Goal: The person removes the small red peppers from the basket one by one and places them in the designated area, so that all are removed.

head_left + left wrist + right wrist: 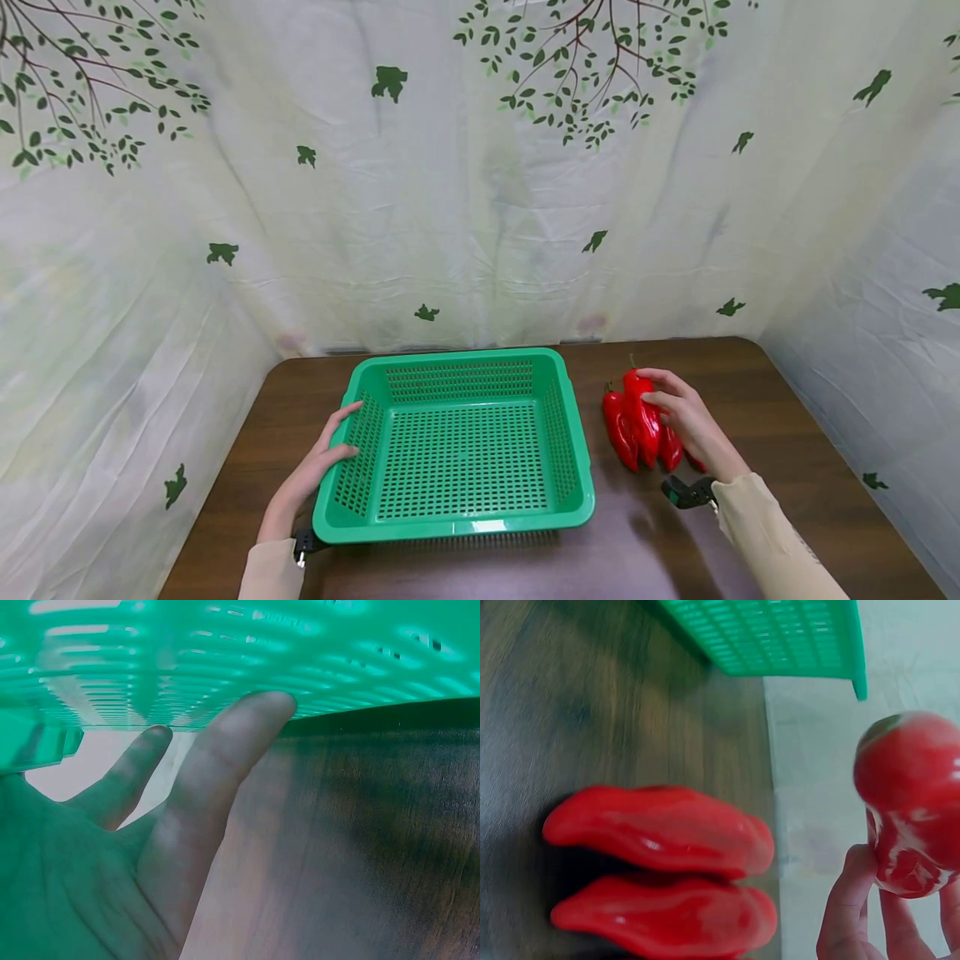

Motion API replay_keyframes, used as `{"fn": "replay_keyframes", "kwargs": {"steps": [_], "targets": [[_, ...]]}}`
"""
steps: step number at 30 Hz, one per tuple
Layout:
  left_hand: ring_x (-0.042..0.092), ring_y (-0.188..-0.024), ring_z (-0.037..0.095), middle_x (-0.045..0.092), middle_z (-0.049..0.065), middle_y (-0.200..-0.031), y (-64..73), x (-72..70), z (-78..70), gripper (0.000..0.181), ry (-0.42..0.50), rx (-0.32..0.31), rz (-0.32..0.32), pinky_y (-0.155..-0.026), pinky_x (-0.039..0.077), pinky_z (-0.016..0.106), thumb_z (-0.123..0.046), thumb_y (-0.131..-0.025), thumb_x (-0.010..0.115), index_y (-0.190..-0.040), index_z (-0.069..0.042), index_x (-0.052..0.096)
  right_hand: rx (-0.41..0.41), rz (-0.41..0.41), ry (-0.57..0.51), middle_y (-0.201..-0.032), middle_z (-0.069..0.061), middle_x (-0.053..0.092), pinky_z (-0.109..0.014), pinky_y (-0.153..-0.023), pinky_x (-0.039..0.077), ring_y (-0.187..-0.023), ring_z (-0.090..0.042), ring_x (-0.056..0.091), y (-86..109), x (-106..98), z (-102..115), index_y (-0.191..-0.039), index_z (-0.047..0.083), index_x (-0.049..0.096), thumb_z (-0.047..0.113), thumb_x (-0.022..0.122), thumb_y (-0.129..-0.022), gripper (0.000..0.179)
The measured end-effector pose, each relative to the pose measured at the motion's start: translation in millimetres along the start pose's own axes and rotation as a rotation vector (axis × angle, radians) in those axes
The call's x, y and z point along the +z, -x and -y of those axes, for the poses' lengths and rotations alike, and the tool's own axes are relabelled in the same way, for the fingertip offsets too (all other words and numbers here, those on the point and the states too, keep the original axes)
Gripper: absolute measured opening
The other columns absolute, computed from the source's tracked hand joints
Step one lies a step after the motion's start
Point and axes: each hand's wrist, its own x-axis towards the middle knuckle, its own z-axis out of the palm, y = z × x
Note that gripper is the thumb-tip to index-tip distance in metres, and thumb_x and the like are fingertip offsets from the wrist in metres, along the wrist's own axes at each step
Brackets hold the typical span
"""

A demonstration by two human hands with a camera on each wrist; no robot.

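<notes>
A green perforated plastic basket [457,467] stands on the table with nothing in it. My left hand [311,467] is at its left side, with thumb and a finger stretched out straight over the rim. The left wrist view shows that thumb [217,772] against the slotted green plastic. To the right of the basket, my right hand [682,412] holds a glossy red pepper [915,802] between thumb and fingers, raised off the table. Beneath it lie more red peppers [618,429], side by side, partly hidden by the held one and the hand.
The brown wooden table [757,417] extends to both sides and in front of the basket. A pale curtain [465,208] printed with leaves hangs close behind and along both sides. Dark wrist straps [686,492] are on both wrists.
</notes>
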Motion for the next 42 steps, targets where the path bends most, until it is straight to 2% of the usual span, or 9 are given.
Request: {"fn": "replay_keyframes", "kwargs": {"steps": [5, 17, 29, 35, 42], "targets": [[0.036, -0.12, 0.048, 0.011, 0.02, -0.148, -0.3, -0.1, 0.7, 0.065, -0.001, 0.002, -0.001, -0.082, 0.049, 0.044, -0.009, -0.094, 0.044, -0.15, -0.023, 0.014, 0.003, -0.016, 0.001, -0.12, 0.003, 0.05, -0.03, -0.082, 0.05, -0.102, -0.014, 0.054, 3.4, -8.3, -3.6, -0.13, 0.009, 0.049, 0.014, 0.054, -0.096, 0.035], [0.037, -0.119, 0.047, 0.011, 0.02, -0.149, -0.3, 0.3, 1.3, 0.065, -0.002, 0.008, -0.003, -0.081, 0.049, 0.044, -0.008, -0.094, 0.044, -0.15, -0.023, 0.015, 0.01, -0.064, 0.051, -0.123, 0.003, 0.045, -0.027, -0.081, 0.049, -0.103, -0.012, 0.05, 16.0, -31.9, -7.3, -0.132, 0.014, 0.048, 0.019, 0.054, -0.097, 0.035], [0.034, -0.122, 0.046, 0.011, 0.019, -0.149, 0.0, 0.2, 1.5, 0.065, -0.003, 0.015, -0.008, -0.082, 0.047, 0.042, -0.008, -0.094, 0.045, -0.15, -0.022, 0.016, -0.062, -0.057, -0.092, -0.113, 0.007, 0.056, -0.024, -0.073, 0.052, -0.09, -0.009, 0.059, 25.0, -56.7, -16.6, -0.126, 0.016, 0.054, 0.009, 0.05, -0.098, 0.029], [0.035, -0.121, 0.046, 0.012, 0.019, -0.149, -0.1, 0.3, 1.9, 0.064, -0.01, 0.015, -0.012, -0.082, 0.048, 0.042, -0.008, -0.094, 0.045, -0.15, -0.022, 0.017, -0.055, -0.081, -0.083, -0.113, 0.009, 0.055, -0.024, -0.074, 0.051, -0.092, -0.008, 0.058, 25.9, -64.4, -18.4, -0.126, 0.02, 0.054, 0.011, 0.05, -0.098, 0.03], [0.036, -0.12, 0.045, 0.011, 0.019, -0.149, 0.0, -0.1, 1.3, 0.065, -0.012, 0.008, -0.009, -0.081, 0.048, 0.042, -0.009, -0.094, 0.045, -0.15, -0.022, 0.016, -0.068, -0.089, -0.099, -0.116, 0.007, 0.053, -0.022, -0.077, 0.05, -0.094, -0.008, 0.057, 26.9, -69.6, -20.6, -0.129, 0.015, 0.052, 0.011, 0.048, -0.099, 0.03]]}}
